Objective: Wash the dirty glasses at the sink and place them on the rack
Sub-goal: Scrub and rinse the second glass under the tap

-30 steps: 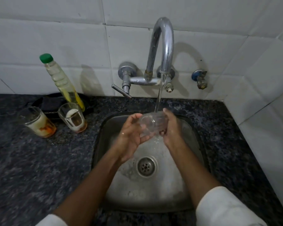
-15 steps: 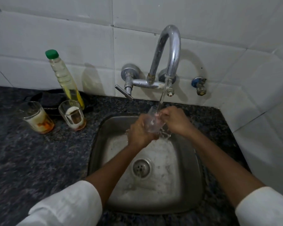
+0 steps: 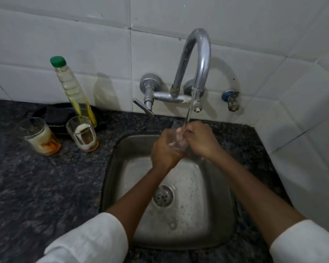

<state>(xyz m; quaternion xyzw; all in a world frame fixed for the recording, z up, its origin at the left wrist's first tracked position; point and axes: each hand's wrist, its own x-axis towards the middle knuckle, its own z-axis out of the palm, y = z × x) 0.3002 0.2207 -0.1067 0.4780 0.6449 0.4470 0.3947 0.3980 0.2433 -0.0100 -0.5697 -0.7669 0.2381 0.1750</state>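
Observation:
A clear glass (image 3: 176, 138) is held over the steel sink (image 3: 217, 224), mouth up under the running water from the chrome tap (image 3: 198, 59). My left hand (image 3: 164, 150) wraps around its body from the left. My right hand (image 3: 201, 139) grips its rim side, fingers reaching inside it. Two dirty glasses stand on the dark counter to the left: one (image 3: 39, 136) with white and orange residue, another (image 3: 83, 133) nearer the sink with white and brown residue.
A tall bottle of yellow liquid with a green cap (image 3: 72, 90) leans by the tiled wall behind the dirty glasses, beside a black object (image 3: 55, 114). A small blue-handled valve (image 3: 231, 99) sticks out of the wall right of the tap. No rack is in view.
The glass was turned from lying sideways to mouth up under the stream. My left hand closed around it and my right hand moved on top with fingers inside.

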